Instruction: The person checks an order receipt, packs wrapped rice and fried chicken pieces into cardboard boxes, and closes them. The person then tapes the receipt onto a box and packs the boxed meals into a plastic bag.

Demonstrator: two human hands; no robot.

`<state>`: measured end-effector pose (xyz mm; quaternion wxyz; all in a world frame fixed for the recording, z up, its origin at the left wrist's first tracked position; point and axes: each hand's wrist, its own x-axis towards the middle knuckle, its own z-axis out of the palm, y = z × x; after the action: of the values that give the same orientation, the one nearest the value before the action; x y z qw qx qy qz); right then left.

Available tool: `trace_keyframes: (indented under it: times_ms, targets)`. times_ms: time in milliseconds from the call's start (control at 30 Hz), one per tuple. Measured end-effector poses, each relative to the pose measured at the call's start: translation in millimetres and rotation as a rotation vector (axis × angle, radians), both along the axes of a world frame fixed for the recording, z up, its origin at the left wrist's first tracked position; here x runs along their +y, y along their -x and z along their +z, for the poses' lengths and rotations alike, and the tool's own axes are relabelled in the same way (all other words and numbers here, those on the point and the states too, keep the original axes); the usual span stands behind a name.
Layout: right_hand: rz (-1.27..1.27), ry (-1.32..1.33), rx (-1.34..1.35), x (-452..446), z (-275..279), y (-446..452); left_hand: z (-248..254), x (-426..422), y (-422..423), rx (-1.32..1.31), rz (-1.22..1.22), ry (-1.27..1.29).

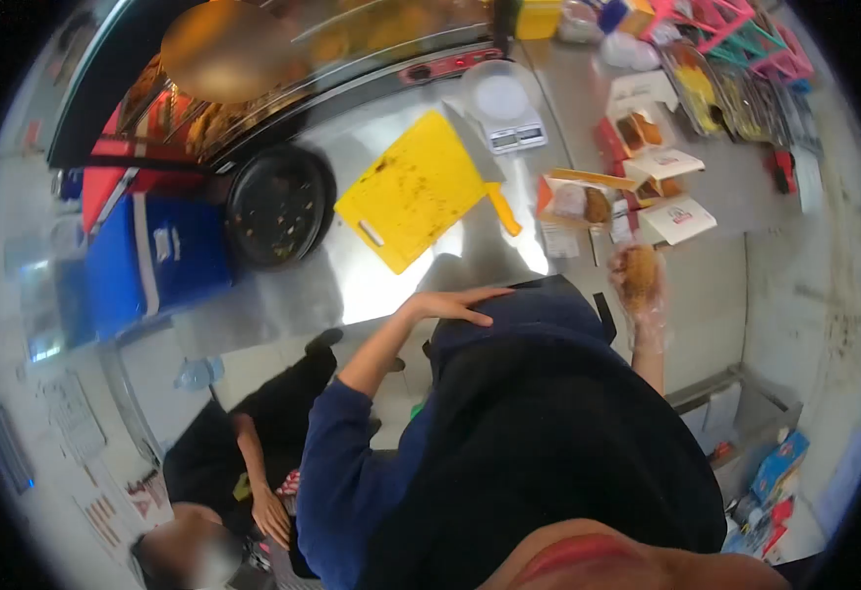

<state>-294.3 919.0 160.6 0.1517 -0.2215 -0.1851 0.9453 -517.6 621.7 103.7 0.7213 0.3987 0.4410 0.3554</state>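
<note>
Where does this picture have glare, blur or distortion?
Head view: white glare on the steel counter beside the yellow cutting board; head view: fisheye curving, with black corners; head view: a blurred oval over part of the display case; head view: the breaded food in the right hand looks slightly soft.

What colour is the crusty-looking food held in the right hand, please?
The crusty-looking food is golden brown, best seen in the head view.

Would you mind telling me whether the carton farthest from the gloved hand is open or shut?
Open: food shows inside the carton, its lid turned back.
</note>
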Motion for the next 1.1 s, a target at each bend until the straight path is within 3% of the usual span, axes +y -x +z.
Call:
trace_keyframes:
  times_ms: [67,133,200,267,333,367,433,500,567,600,633,667,733,833,900,967,1100]
  targets:
    - [0.050,-0.032,0.095,9,3,-1,-20,4,9,0.187,-0.004,0.091]
    - [0.205,-0.114,-0.022,14,9,-2,-65,12,19,0.267,-0.001,0.105]
    - [0.330,-0.130,-0.081,30,7,15,-89,40,23,1.069,0.091,-0.066]
    - [0.556,-0.409,-0.505,40,-17,32,-83,91,15,0.910,0.283,-0.165]
    - [0.585,-0.436,-0.485,47,-46,60,-73,137,1,1.040,0.277,-0.102]
    - [0.549,-0.696,-0.456,51,-72,71,-75,155,-6,1.138,0.307,-0.080]
    - [0.504,-0.970,-0.411,58,-108,99,-81,184,-9,1.245,0.346,-0.068]
    - [0.207,-1.079,-0.702,53,-124,131,-97,200,-10,1.432,0.378,-0.011]
    - [0.185,-1.120,-0.751,55,-157,153,-115,197,-16,1.551,0.330,-0.042]
    - [0.091,-1.297,-0.761,50,-152,159,-120,194,-19,1.672,0.271,-0.072]
    - [-0.013,-1.474,-0.789,46,-150,164,-120,192,-22,1.667,0.277,-0.063]
    - [-0.002,-1.477,-0.786,41,-146,169,-119,189,-23,1.599,0.353,-0.012]
    - [-0.036,-1.741,-1.038,33,-145,173,-124,185,-22,1.524,0.423,0.049]
    - [0.080,-1.925,-1.061,26,-143,174,-129,182,-15,1.354,0.524,0.069]
    - [0.020,-1.971,-1.011,22,-148,177,-125,178,-17,1.041,0.801,0.054]
    - [-0.038,-2.012,-0.969,20,-156,176,-120,175,-14,0.963,0.843,0.065]
    - [0.218,-1.914,-0.835,17,-123,177,-134,166,-12,0.829,0.858,0.120]
